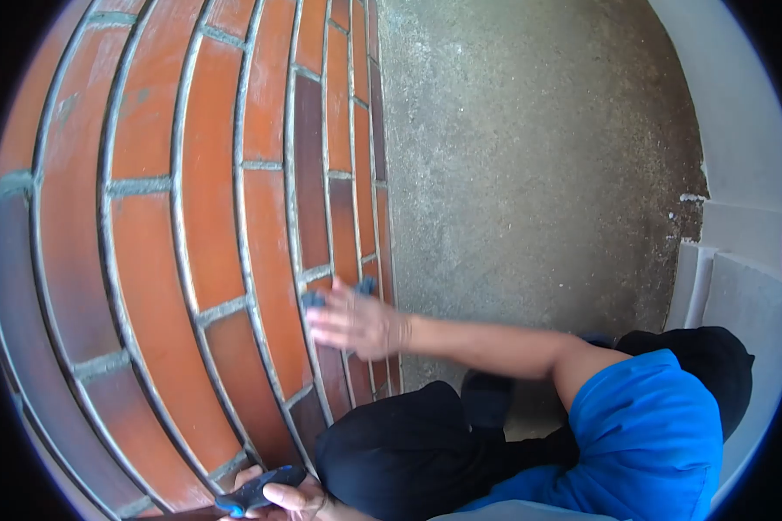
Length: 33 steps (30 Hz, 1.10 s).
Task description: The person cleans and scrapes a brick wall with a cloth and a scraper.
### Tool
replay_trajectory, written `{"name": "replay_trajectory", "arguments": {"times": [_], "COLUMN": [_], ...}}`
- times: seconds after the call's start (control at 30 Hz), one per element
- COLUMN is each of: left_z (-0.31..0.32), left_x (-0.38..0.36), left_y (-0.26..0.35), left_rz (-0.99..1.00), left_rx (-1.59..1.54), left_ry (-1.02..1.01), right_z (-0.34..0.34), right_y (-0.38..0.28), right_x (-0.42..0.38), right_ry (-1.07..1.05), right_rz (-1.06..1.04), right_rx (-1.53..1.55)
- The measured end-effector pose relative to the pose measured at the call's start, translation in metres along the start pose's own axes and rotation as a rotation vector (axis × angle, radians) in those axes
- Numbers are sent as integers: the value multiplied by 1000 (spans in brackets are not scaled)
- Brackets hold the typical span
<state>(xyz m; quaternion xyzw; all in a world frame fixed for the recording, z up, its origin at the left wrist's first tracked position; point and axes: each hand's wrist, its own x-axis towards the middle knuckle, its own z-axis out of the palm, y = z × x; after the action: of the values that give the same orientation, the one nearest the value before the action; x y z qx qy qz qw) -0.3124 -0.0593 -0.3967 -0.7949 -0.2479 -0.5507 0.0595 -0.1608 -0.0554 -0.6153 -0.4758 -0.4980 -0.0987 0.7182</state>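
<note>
Against the brick wall (pixel 217 252), low down near the floor, my right hand (pixel 356 321) is slightly blurred, its fingers bent around a dark blue-grey item (pixel 367 286) that shows at both sides of the fingers; it looks like a cloth or pad, but its kind is unclear. At the bottom of the view my left hand (pixel 291 502) is closed round a black and blue handle (pixel 265 489) beside the wall. The far end of that tool is hard to make out. Grey mortar joints run between the orange and dark bricks.
A rough grey concrete floor (pixel 530 165) lies to the right of the wall. White wall panels (pixel 743 252) stand along the far right. My bent legs in black trousers (pixel 400 451) are close to the bricks, at the bottom centre.
</note>
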Motion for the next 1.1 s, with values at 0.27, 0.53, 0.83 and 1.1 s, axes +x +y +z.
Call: {"name": "replay_trajectory", "arguments": {"times": [0.27,0.53,0.83,1.1], "left_z": [5,-5,-53,-83], "left_x": [21,24,30,34], "left_y": [11,25,11,2], "left_rz": [78,-101,-194,-164], "left_rx": [-151,-217,-516,-556], "left_ry": [24,-95,-288,-252], "right_z": [-70,20,19,-45], "right_y": [159,-28,-96,78], "right_x": [113,-35,-99,26], "right_ry": [601,228,89,604], "right_rz": [604,779,750,958], "right_rx": [-302,-162,66,-227]}}
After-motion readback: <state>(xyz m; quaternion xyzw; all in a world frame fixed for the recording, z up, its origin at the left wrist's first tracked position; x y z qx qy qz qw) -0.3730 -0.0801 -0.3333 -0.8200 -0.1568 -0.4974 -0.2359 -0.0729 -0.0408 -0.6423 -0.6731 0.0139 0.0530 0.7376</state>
